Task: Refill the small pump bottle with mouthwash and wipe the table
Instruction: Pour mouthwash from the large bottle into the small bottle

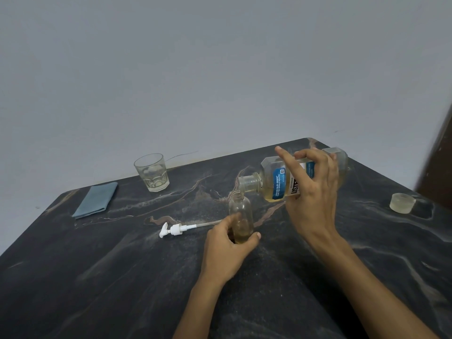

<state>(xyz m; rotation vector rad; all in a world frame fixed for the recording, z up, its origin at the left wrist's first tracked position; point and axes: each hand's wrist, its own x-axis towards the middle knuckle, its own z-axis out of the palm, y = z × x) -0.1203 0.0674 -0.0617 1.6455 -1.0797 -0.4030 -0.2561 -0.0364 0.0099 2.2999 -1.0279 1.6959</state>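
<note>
At table centre, small bottle is gripped low by left hand; mouthwash bottle, clamped mid-body by right hand, tilted from 2 o'clock (slick, light, tippy

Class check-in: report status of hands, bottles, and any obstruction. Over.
Left hand grips small bottle. Right hand tilts mouthwash bottle at its neck. Pump head off, nothing blocking.

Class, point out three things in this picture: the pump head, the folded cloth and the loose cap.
pump head (pixel 176 229), head view, on its white collar.
folded cloth (pixel 96 199), head view, on its top face.
loose cap (pixel 402 203), head view, on its side wall.
</note>
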